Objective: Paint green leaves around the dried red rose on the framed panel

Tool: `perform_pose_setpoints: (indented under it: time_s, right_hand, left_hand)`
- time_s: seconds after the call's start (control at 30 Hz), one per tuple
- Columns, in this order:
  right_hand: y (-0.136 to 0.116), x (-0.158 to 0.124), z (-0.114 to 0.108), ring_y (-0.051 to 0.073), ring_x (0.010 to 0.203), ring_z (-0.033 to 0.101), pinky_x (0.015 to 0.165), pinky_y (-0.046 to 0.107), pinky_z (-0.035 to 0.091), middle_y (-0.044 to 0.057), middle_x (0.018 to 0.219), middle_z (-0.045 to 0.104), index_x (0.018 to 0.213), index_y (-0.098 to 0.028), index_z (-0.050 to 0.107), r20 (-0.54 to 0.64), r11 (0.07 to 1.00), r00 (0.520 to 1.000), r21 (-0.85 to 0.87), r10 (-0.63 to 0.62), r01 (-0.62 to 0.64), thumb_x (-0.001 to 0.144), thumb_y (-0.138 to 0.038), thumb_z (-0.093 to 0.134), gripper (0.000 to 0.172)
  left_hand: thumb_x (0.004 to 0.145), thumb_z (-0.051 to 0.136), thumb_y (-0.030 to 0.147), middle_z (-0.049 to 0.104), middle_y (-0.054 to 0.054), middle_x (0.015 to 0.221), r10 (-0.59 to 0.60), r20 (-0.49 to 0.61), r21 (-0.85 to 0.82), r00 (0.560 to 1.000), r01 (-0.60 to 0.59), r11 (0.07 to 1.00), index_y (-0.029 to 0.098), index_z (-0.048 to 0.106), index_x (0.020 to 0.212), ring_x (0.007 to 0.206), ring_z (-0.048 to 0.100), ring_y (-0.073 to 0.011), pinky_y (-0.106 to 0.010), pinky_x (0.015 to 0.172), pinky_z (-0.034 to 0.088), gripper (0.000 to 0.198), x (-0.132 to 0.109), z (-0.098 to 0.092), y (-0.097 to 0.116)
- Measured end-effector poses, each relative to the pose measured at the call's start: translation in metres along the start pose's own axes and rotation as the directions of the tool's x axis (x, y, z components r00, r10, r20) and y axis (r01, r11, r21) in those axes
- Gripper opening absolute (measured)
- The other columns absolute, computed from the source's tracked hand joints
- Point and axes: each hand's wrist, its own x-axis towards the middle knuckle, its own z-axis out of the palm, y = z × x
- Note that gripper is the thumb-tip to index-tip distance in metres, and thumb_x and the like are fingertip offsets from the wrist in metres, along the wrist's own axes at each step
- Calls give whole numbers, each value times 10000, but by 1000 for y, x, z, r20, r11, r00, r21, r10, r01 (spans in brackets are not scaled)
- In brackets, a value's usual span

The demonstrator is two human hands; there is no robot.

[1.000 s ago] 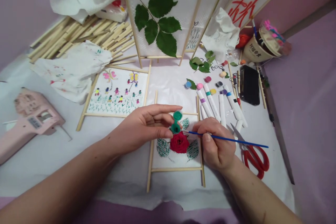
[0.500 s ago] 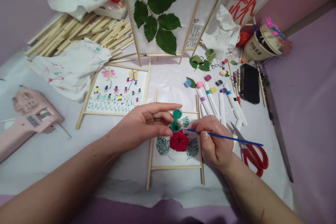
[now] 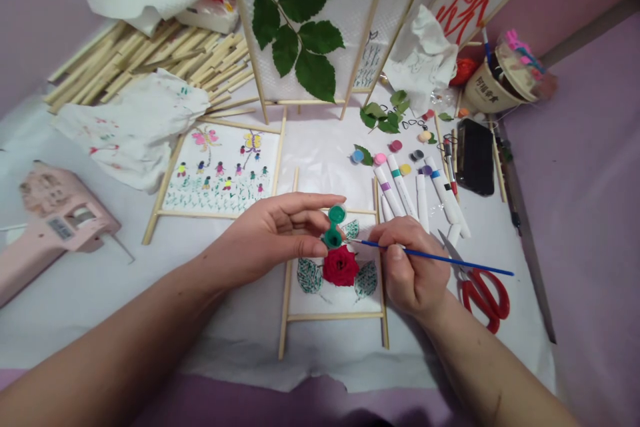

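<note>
Backing away to the right, the blue brush (image 3: 450, 257) has its bristles just beside the rim of the green paint pot (image 3: 333, 238), where half a second ago they sat closer in against it. That small shift suggests the brush has taken up paint — though the tip is too fine to show how much green it carries.

The left hand (image 3: 280, 230) pinches the pot between thumb and fingers, its lid (image 3: 337, 214) hinged open on the far side. The right hand (image 3: 413, 263) grips the brush near its metal collar, the handle's end reaching out to the right over the scissors (image 3: 487, 300).

Beneath and between the hands lies the small framed panel (image 3: 335, 315), flat on the white covering, with a red flower (image 3: 341, 265) and green-dotted leaves (image 3: 310, 275). Nothing on it looks altered over that half second — so the change seems confined to brush and pot.
</note>
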Motion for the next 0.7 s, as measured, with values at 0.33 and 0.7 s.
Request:
perform_pose_setpoints:
  time_s: [0.33, 0.7]
  right_hand:
    - [0, -2, -1, 162, 708, 642, 644, 326, 520, 17, 807, 691, 921, -212, 624, -33, 999, 998, -3, 44, -44, 937, -129, 501, 149]
    - [-8, 1, -4, 120, 647, 700, 595, 246, 556, -1, 793, 738, 921, -208, 689, -19, 985, 986, -36, 166, -167, 979, -152, 533, 175]
  left_hand:
    - [731, 858, 17, 733, 48, 861, 10, 8, 1, 1000, -10, 1000, 345, 842, 1071, 818, 718, -77, -136, 726, 607, 473, 0, 0, 0]
    - [724, 868, 26, 732, 50, 849, 18, -9, 36, 1000, -17, 999, 356, 844, 1067, 816, 709, -70, -119, 729, 590, 476, 1, 0, 0]
